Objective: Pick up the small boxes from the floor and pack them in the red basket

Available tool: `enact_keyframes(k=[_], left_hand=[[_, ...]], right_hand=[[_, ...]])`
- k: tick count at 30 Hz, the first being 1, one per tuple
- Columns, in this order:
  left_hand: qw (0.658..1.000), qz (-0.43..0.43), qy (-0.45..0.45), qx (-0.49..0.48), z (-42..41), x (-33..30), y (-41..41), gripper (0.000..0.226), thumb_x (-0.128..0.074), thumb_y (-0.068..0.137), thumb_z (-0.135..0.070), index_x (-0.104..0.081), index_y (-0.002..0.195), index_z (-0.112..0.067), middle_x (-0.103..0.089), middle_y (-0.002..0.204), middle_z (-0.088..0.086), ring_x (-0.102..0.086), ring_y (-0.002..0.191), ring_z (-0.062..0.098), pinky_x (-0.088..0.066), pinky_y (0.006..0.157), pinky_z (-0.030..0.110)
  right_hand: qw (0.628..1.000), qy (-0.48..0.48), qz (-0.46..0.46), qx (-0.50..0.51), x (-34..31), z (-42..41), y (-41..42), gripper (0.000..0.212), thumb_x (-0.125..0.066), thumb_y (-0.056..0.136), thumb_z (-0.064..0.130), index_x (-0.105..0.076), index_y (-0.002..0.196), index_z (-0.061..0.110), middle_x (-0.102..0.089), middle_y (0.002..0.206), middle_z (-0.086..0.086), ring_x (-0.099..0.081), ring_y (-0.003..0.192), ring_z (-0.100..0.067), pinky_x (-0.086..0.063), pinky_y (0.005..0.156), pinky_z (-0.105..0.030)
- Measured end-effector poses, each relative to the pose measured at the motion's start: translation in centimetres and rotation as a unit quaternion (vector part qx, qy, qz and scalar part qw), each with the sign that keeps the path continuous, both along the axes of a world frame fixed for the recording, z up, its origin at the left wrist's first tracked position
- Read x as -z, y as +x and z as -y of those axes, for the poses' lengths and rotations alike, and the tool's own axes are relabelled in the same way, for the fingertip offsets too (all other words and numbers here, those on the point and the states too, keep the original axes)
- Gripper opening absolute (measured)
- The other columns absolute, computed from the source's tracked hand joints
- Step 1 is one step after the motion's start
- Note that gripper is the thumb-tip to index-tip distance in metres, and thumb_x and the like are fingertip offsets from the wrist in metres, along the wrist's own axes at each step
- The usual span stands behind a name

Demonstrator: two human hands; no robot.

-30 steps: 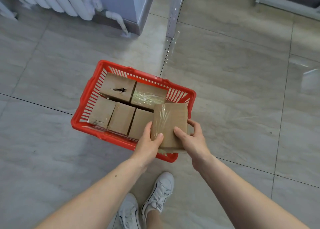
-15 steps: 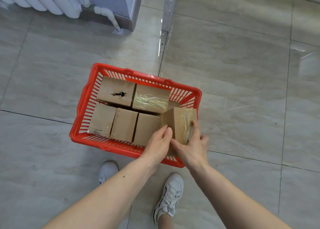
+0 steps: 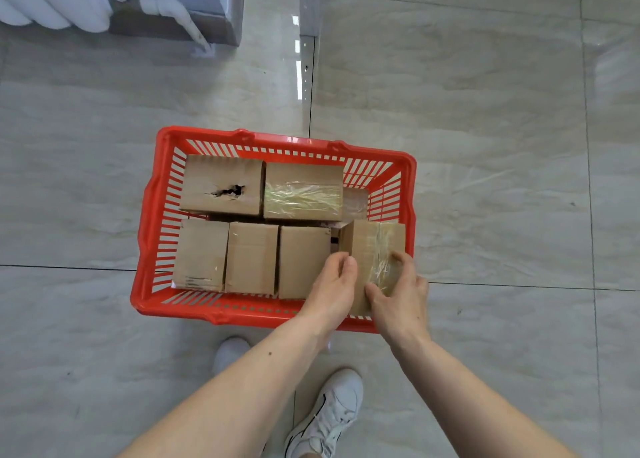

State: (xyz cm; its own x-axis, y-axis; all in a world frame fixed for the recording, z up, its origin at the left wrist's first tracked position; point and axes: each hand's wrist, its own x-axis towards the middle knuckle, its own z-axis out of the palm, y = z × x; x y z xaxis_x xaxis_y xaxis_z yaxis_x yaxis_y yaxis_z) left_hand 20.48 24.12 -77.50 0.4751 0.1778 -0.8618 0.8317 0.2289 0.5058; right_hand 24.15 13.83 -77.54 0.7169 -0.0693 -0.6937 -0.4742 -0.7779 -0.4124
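Nearly done: red basket point(image 3: 152, 222) packed with boxes, no loose ones visible on floor point(image 3: 502, 145). Left hand point(image 3: 332, 294) and right hand point(image 3: 401, 294) fingers pinching last taped box point(image 3: 372, 246), wedging it into right corner.

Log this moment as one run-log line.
phase: placing | hands: left hand and right hand both gripping taped box | location: near-right corner of red basket | packed: five other boxes showing
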Motion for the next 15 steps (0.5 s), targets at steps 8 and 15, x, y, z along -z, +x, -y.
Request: enact_keyframes(k=[8, 15], left_hand=[[1.0, 0.003, -0.016, -0.016, -0.1, 2.4, -0.1, 0.04, -0.031, 0.093, -0.056, -0.062, 0.109, -0.038, -0.05, 0.14, -0.006, -0.048, 0.128, 0.011, -0.037, 0.111, 0.037], [1.0, 0.001, 0.006, -0.011, 0.1, 2.0, -0.5, 0.053, -0.035, 0.103, -0.039, -0.03, 0.152, -0.021, -0.034, 0.157, -0.002, -0.032, 0.144, 0.014, -0.026, 0.115, 0.03]], right_hand=[[0.997, -0.036, 0.014, -0.065, 3.7, 0.2, 0.2, 0.042, -0.061, 0.084, 0.009, -0.052, 0.123, 0.022, -0.065, 0.115, -0.003, -0.055, 0.114, -0.03, -0.048, 0.092, -0.041], [0.988, -0.02, -0.038, -0.151, 4.5, -0.2, 0.0, 0.043, -0.051, 0.086, 0.01, -0.058, 0.128, 0.013, -0.048, 0.14, -0.004, -0.048, 0.124, -0.028, -0.04, 0.108, -0.04]])
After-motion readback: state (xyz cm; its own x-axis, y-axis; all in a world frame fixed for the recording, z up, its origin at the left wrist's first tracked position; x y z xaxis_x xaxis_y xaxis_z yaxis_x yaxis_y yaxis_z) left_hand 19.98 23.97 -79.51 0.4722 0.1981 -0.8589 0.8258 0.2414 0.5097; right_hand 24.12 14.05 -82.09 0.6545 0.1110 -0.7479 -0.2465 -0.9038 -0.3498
